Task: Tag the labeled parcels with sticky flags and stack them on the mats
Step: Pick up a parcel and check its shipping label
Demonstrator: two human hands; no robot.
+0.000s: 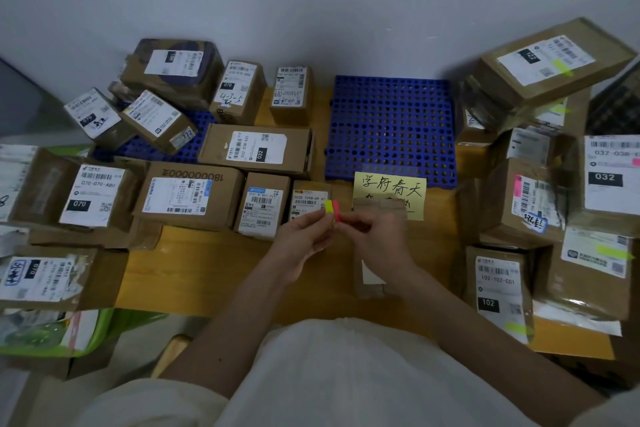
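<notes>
Tabletop (pixel 221 270): your bare wood runs between parcel piles.
Blue mat (pixel 391 128): empty ahead, edges free.
Left hand (pixel 304 239), right hand (pixel 377 239): both pinch your sticky flag pad (pixel 331 207) at centre.

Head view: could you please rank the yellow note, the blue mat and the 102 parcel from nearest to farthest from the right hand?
From the right hand:
1. Yellow note, just behind it.
2. 102 parcel, to its right.
3. Blue mat, beyond the note.
</notes>
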